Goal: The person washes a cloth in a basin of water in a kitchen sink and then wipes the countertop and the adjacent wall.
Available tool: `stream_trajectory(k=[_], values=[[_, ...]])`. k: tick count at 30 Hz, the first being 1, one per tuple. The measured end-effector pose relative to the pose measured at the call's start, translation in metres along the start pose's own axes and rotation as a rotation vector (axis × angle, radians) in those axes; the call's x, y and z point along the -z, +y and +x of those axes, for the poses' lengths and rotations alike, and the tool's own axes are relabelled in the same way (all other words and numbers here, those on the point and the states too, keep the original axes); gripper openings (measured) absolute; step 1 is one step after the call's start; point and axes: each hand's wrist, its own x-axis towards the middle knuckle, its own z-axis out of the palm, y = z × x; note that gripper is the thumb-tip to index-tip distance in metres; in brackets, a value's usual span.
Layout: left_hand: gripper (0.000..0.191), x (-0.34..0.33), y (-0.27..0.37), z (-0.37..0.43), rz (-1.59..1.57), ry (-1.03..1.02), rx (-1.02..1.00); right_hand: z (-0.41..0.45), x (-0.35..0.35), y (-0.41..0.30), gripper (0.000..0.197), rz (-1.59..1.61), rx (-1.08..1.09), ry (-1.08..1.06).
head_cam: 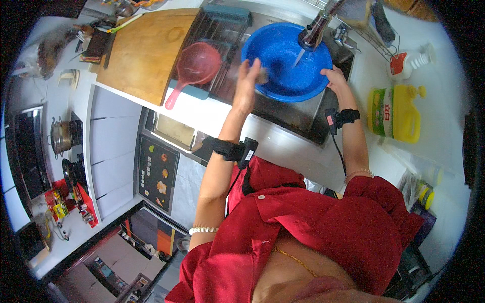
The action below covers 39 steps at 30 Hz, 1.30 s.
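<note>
A round blue plastic basin (312, 81) is held over the stainless steel sink (278, 115). Water runs into it from a dark pull-down faucet (311, 36). With fingers on the outer wall and thumb at the rim, my right hand (335, 79) grips the basin's right side. My left hand (247, 87) is at the left rim, fingers pointing up. On its palm side is a small brownish object (261, 77), blurred, apparently held; its kind is unclear. Black straps with small devices circle both wrists.
Left of the basin, a pink plastic strainer (199, 62) lies across a dish rack (223, 17), beside a wooden cutting board (151, 57). A yellow detergent jug (405, 113) and a white bottle (401, 65) stand at right. A pot (61, 137) sits far left.
</note>
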Motion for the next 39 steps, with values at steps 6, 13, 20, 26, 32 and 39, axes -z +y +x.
stream_trajectory(k=[6,13,20,26,32,39], values=[[0.061,0.021,-0.041,0.022,0.394,0.346,-0.202,0.005,-0.004,0.000,0.039,0.025,-0.020,0.060],[0.039,0.012,-0.033,-0.008,-0.353,-0.197,0.447,-0.025,-0.019,-0.023,0.036,0.069,0.055,-0.060],[0.022,0.012,-0.047,-0.006,-0.425,-0.029,0.441,-0.021,-0.012,-0.039,0.051,0.115,0.009,-0.213],[0.034,0.021,-0.059,-0.008,-0.315,-0.039,0.471,-0.002,0.013,-0.063,0.086,0.206,0.134,0.186],[0.023,0.018,-0.067,-0.014,-0.332,-0.043,0.478,0.017,0.017,-0.069,0.062,0.361,0.190,0.220],[0.027,0.010,-0.063,-0.022,-0.269,-0.015,0.520,0.037,0.017,-0.071,0.047,0.392,0.221,0.322]])
